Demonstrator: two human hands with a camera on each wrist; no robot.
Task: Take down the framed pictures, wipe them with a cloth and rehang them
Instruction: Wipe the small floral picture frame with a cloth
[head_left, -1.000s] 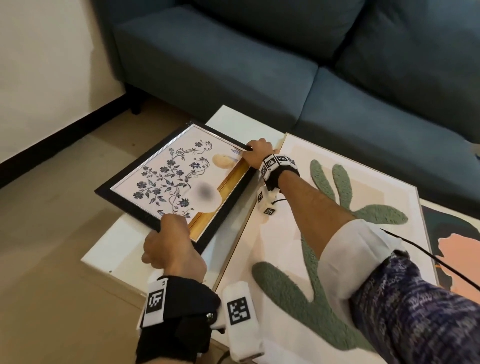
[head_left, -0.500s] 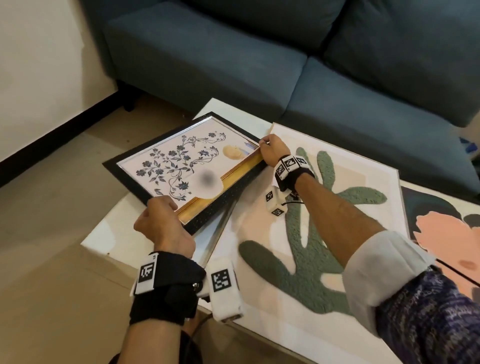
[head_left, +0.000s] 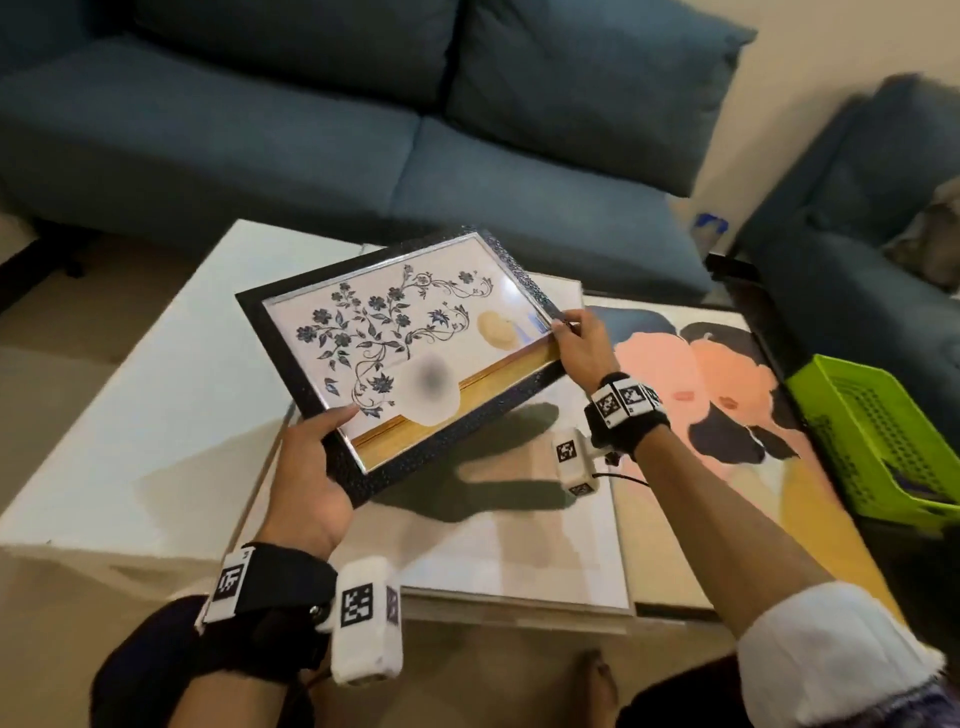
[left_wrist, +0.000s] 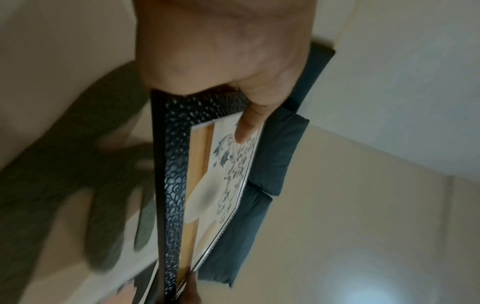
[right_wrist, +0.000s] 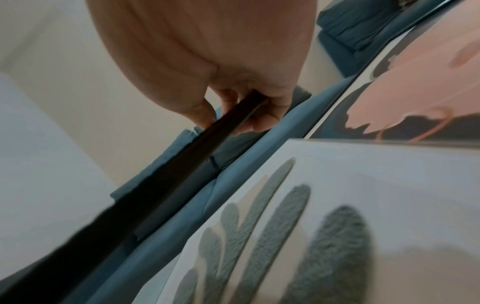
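Left hand (head_left: 311, 480) grips the near corner of the floral framed picture (head_left: 400, 353), thumb flat on the glass; its black pebbled rectangular frame tilts above the white table (head_left: 156, 395). Right hand (head_left: 584, 351) pinches the opposite corner, over the flat-lying leaf print (head_left: 519, 530).

Floral picture (head_left: 400, 343) above 2 pictures (side by side) (head_left: 519, 545) on table (head_left: 171, 395).

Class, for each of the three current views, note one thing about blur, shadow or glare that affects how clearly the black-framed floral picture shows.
Head view: the floral picture is sharp and casts a dark shadow on the leaf print. Left wrist view: the left hand is sharp, the background smeared. Right wrist view: the right hand holds a motion-blurred frame edge.
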